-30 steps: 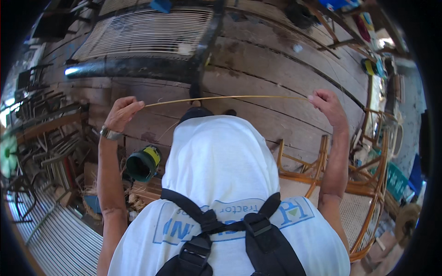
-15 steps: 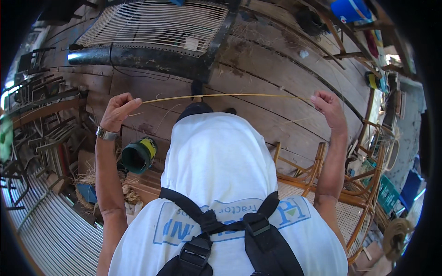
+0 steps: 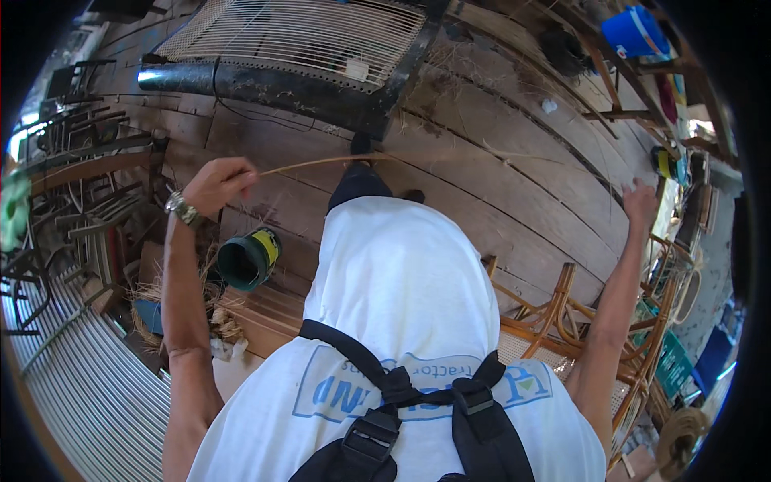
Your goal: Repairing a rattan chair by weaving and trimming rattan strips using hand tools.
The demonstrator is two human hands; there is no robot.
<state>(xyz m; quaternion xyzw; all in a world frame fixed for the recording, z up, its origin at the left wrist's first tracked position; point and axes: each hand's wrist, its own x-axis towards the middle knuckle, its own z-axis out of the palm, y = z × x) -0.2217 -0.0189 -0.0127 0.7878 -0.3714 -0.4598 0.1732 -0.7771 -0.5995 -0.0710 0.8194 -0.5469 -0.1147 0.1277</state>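
A long, thin cane strip [image 3: 321, 161] stretches across in front of me, its right part smeared by motion. My left hand [image 3: 221, 185], with a metal watch on its wrist, is closed on the strip's left end. Far out to the right is my right hand [image 3: 639, 201], its arm extended. Its fingers are blurred, so whether they still touch the faint end of the strip is unclear. Ahead stands a dark frame [image 3: 265, 92] strung with rows of pale cane strands [image 3: 297, 36].
A dark green bucket [image 3: 243, 263] lies tilted below my left hand. Stacked dark chair frames [image 3: 96, 173] crowd the left side. A rattan chair [image 3: 554, 301] stands by my right arm. A blue cooler [image 3: 634, 34] is at far right. Cane scraps litter the plank floor [image 3: 474, 209].
My right hand has swept outward to the right and slightly down. The strip's right part has become blurred. My left hand stays at its end, turned slightly, and the view has shifted a little.
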